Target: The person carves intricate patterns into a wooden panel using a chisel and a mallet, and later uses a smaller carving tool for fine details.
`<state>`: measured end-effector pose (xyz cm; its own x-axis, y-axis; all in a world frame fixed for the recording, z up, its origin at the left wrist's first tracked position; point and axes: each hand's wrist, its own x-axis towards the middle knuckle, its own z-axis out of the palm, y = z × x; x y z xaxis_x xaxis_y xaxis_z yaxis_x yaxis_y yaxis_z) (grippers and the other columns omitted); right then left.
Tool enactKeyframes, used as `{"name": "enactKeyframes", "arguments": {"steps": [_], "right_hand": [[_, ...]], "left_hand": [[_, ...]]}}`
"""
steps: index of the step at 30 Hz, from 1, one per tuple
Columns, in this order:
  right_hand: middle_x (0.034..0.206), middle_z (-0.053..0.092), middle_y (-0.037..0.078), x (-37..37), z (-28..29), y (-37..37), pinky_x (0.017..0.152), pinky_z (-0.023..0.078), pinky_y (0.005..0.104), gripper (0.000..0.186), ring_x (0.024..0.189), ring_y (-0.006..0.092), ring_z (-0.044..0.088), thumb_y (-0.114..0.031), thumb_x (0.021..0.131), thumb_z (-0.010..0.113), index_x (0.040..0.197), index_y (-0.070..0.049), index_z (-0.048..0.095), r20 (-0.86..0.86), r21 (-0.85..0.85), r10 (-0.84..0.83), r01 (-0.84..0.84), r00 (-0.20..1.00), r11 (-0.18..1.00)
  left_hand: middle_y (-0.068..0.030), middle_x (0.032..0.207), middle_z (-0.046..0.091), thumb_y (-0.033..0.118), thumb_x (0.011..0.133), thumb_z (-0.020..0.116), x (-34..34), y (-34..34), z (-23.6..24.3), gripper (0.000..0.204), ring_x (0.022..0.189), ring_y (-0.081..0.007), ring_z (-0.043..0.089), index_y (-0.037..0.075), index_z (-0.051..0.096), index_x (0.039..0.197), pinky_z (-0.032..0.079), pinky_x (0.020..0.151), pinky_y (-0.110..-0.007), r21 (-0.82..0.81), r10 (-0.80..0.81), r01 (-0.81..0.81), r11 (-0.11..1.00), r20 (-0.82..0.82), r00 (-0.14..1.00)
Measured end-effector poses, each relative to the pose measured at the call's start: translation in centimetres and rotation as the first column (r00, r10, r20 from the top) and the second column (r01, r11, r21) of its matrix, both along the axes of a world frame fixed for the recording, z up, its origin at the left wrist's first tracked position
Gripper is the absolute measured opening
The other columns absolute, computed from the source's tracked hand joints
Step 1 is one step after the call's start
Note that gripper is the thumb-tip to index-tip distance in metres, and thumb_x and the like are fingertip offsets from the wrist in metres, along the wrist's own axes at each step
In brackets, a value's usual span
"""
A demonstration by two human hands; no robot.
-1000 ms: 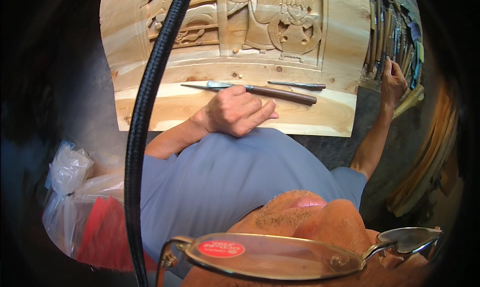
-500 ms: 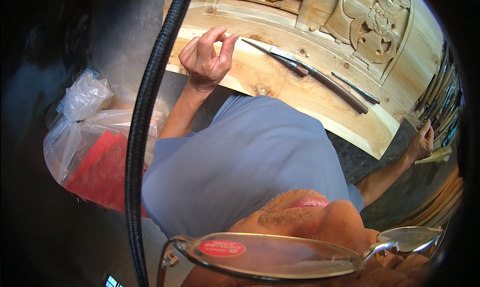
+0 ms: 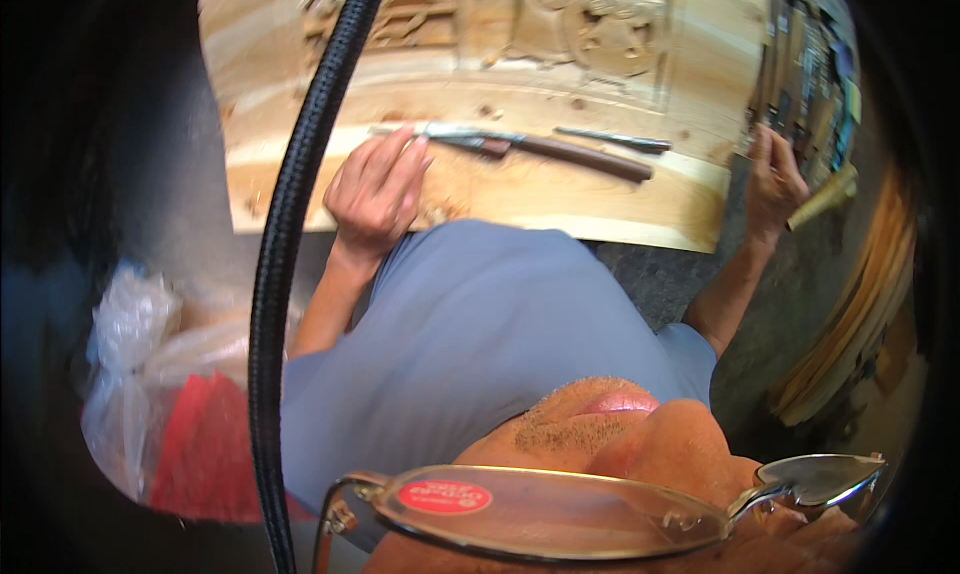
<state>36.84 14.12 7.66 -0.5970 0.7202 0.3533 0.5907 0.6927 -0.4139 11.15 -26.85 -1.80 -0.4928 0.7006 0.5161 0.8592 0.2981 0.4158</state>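
Left hand (image 3: 374,190) shifted to chisel blades (image 3: 470,132); right hand (image 3: 775,190) beside tools (image 3: 796,49).

Off the near left corner of the desk (image 3: 590,212), a clear plastic bag (image 3: 132,324) is seen, blurred, alongside a red item (image 3: 205,454). Off the near right corner, long wooden strips (image 3: 850,309) are gathered. The desk's left part is crossed by a black braided cord (image 3: 312,124); thin-rimmed glasses (image 3: 580,514) are worn.

carved wd panel (image 3: 650,206), long tool (image 3: 585,158) w/ brn handle, short tool (image 3: 492,149), slim tool (image 3: 614,139) atop
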Motion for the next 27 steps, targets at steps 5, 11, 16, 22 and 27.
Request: {"name": "enactKeyframes", "arguments": {"steps": [5,11,16,22,27], "right_hand": [[0.078,0.073,0.011,-1.4,1.6,0.2,0.063,0.054,0.0290,0.013,0.065,0.0139,0.070,-0.020,0.096,0.077,0.101,-0.008,0.079,0.170,0.132,-0.034,0.011,0.985,0.991],[0.079,0.075,0.011,-0.7,0.9,1.6,0.060,0.055,0.0285,0.012,0.064,0.0177,0.074,-0.021,0.095,0.078,0.099,-0.009,0.079,0.167,0.116,-0.024,0.004,0.986,0.993],[0.077,0.073,0.012,0.6,0.3,2.5,0.060,0.055,0.0314,0.014,0.064,0.0241,0.073,-0.025,0.095,0.077,0.098,-0.011,0.079,0.206,0.151,-0.083,0.052,0.975,0.987],[0.082,0.075,0.013,2.8,-0.3,3.4,0.064,0.056,0.0352,0.016,0.070,0.0275,0.074,-0.026,0.096,0.075,0.100,-0.011,0.080,0.230,0.120,-0.177,0.153,0.957,0.981],[0.086,0.076,0.012,2.7,0.4,3.6,0.069,0.057,0.0394,0.021,0.079,0.0288,0.076,-0.032,0.097,0.073,0.102,-0.013,0.080,0.291,0.103,-0.306,0.289,0.906,0.952]], "left_hand": [[-0.0099,0.107,0.077,0.005,0.082,0.085,-0.2,1.8,2.1,0.026,0.091,-0.0279,0.072,0.005,0.079,0.107,0.059,0.078,-0.036,0.012,-0.066,0.066,0.998,0.010,0.998],[-0.0104,0.097,0.075,0.008,0.086,0.084,-4.7,3.7,5.0,0.017,0.081,-0.0278,0.070,0.004,0.078,0.101,0.057,0.073,-0.037,-0.089,-0.157,0.152,0.984,-0.053,0.986],[-0.0078,0.068,0.059,0.016,0.095,0.077,-9.4,5.9,5.2,0.027,0.061,-0.0272,0.055,0.006,0.064,0.074,0.042,0.055,-0.039,-0.143,-0.118,0.125,0.982,0.054,0.992],[-0.0108,0.064,0.050,0.018,0.102,0.071,-11.1,5.7,3.3,0.039,0.057,-0.0284,0.048,0.003,0.056,0.069,0.037,0.055,-0.039,-0.066,-0.023,0.042,0.997,0.259,0.966],[-0.0112,0.062,0.043,0.018,0.103,0.070,-12.6,5.4,1.2,0.043,0.056,-0.0271,0.043,0.001,0.051,0.068,0.034,0.055,-0.040,-0.042,-0.077,0.083,0.996,0.132,0.988]]}}
